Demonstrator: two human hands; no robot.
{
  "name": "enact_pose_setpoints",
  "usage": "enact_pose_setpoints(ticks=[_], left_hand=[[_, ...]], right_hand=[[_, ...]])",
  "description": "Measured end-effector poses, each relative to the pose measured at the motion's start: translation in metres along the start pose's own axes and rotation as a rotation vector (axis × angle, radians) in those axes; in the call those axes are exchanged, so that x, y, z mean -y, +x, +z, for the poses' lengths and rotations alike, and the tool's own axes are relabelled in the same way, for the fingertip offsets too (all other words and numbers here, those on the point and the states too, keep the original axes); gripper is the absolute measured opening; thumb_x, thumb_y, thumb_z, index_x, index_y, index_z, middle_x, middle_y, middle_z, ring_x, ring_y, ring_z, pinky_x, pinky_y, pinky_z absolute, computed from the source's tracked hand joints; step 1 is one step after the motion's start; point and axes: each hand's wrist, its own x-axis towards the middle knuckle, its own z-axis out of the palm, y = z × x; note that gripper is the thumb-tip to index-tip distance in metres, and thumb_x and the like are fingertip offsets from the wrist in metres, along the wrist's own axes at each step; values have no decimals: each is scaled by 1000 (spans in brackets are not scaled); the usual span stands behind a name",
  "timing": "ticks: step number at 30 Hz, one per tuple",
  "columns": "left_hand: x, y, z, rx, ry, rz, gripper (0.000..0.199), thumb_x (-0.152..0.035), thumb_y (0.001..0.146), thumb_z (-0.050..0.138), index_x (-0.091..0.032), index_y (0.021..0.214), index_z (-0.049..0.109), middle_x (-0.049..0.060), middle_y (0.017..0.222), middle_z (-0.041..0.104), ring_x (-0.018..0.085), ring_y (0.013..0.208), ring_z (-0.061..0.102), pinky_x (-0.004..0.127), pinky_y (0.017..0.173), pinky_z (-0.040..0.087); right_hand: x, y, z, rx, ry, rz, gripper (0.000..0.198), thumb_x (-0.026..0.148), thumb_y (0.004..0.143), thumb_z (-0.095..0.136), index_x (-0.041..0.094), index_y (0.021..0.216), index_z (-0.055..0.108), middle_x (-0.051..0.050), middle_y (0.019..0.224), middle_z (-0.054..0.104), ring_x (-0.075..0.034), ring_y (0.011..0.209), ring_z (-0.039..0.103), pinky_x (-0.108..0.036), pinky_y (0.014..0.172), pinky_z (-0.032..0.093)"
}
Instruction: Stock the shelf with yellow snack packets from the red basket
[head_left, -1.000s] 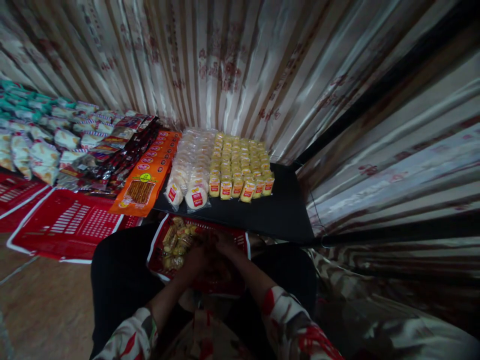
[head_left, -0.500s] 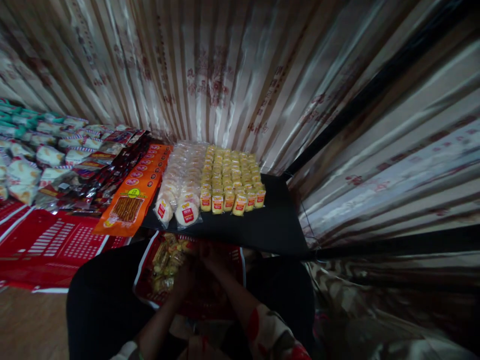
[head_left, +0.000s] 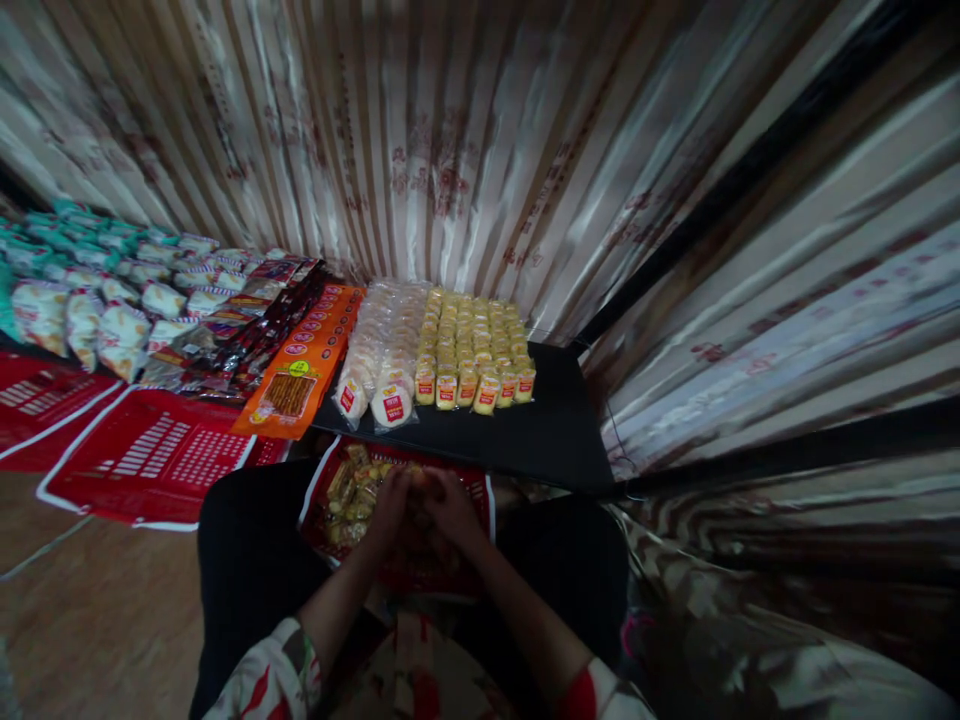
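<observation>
Left hand (head_left: 394,492) and right hand (head_left: 454,508) are working close together over red basket (head_left: 480,494), grips too dark to tell. Wrapped snacks (head_left: 349,500) are lying inside, leftward. Black tabletop (head_left: 551,430) is bearing yellow packets (head_left: 476,350); striped curtain (head_left: 450,180) is hanging behind.

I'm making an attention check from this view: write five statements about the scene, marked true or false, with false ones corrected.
1. The left hand and right hand are both at the red basket. True.
2. The round white packets lie between the orange packet and the rows of yellow packets. True.
3. The orange packet lies right of the yellow packets. False: it lies to their left.
4. The red basket holds nothing. False: wrapped snacks lie in it.
5. The curtain behind the black table is striped. True.
</observation>
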Motion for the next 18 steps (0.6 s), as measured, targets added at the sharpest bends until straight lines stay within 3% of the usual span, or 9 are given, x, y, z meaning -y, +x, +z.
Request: enact_pose_setpoints(ticks=[6,9,13,18], left_hand=[[-25,-20,-8,72,-247,-103,48,-27,74,49,-12,119,46,3,75,65,17,66,62,29,61,50],[-29,-29,-10,115,-388,-116,51,-24,71,54,-13,120,45,0,68,62,15,61,61,26,57,49],[-36,-38,-7,90,-562,-125,59,-22,62,65,-11,117,46,3,77,64,13,63,62,22,58,48],[-53,-47,-9,59,-427,-50,53,-16,66,58,-11,118,51,3,78,65,11,63,60,22,61,49]], right_hand=[[20,-10,-22,-66,165,-71,48,14,66,54,24,113,56,-5,108,60,-19,103,56,-34,91,45],[24,-12,-26,-84,412,13,53,19,65,56,23,118,52,-7,113,58,-19,102,58,-33,86,48],[26,-17,-30,-117,757,145,62,26,60,65,22,120,49,-6,104,61,-18,90,62,-33,81,50],[37,-27,-42,-189,809,189,51,31,63,67,24,112,57,-6,107,63,-21,97,60,-36,88,46]])
